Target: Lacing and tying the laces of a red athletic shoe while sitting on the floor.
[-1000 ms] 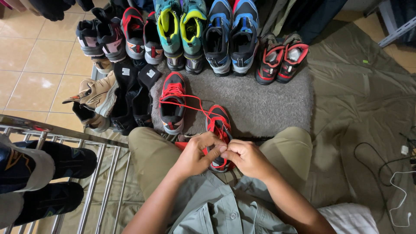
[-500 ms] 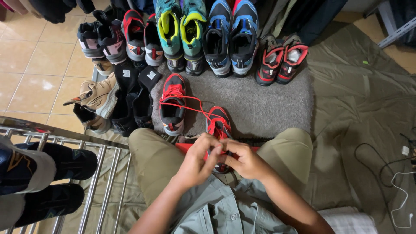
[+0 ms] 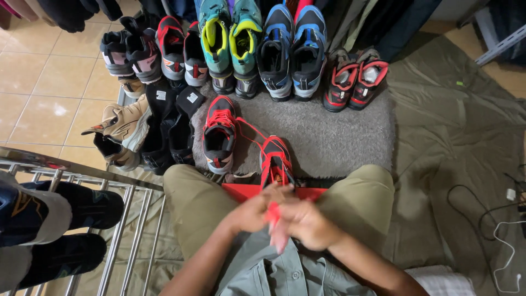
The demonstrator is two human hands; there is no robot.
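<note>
Lacing red shoe, one of the pair already laced.
Left hand (image 3: 249,211) and right hand (image 3: 307,222) fingers pinch red lace (image 3: 272,211) at near shoe (image 3: 275,161); blurred, lacing unfinished; other shoe (image 3: 219,134) laced.

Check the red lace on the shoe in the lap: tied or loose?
Loose. The red lace runs slack from the other red-and-black shoe to the lap shoe; blurred left hand and right hand hide any knot there.

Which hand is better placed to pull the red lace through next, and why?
Probably the right hand: blurred, it seems to pinch the red lace beside the red shoe; the left hand seems only to steady.
</note>
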